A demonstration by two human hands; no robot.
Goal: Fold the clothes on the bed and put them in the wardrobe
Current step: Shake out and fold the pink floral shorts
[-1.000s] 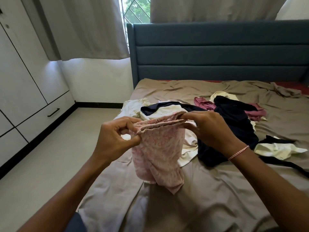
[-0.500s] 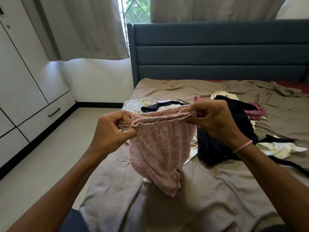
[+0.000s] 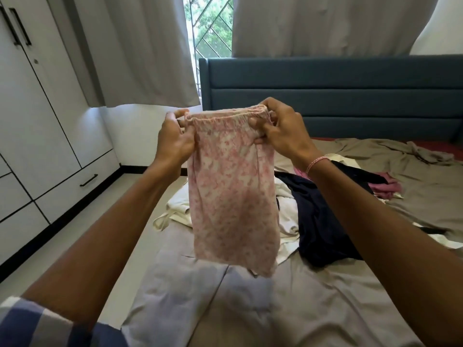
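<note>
A pink floral garment with an elastic waistband (image 3: pixel 233 196) hangs upright in the air above the bed (image 3: pixel 275 309). My left hand (image 3: pixel 175 139) pinches the waistband's left end and my right hand (image 3: pixel 283 128) grips its right end, stretching it flat. Behind it on the bed lies a heap of clothes: a dark navy piece (image 3: pixel 323 221), cream pieces (image 3: pixel 178 209) and a mauve piece (image 3: pixel 385 186). The white wardrobe (image 3: pixel 37 121) with black handles stands shut along the left wall.
A blue padded headboard (image 3: pixel 350 96) closes the far end of the bed. Grey curtains (image 3: pixel 150 46) hang over a window behind it. Pale floor (image 3: pixel 82 246) runs between the wardrobe and the bed's left edge. The taupe sheet is rumpled at far right.
Both hands have lifted the pink garment from near the bed to chest height and spread its waistband wider, so it now hangs full length. The view has tilted upward.
</note>
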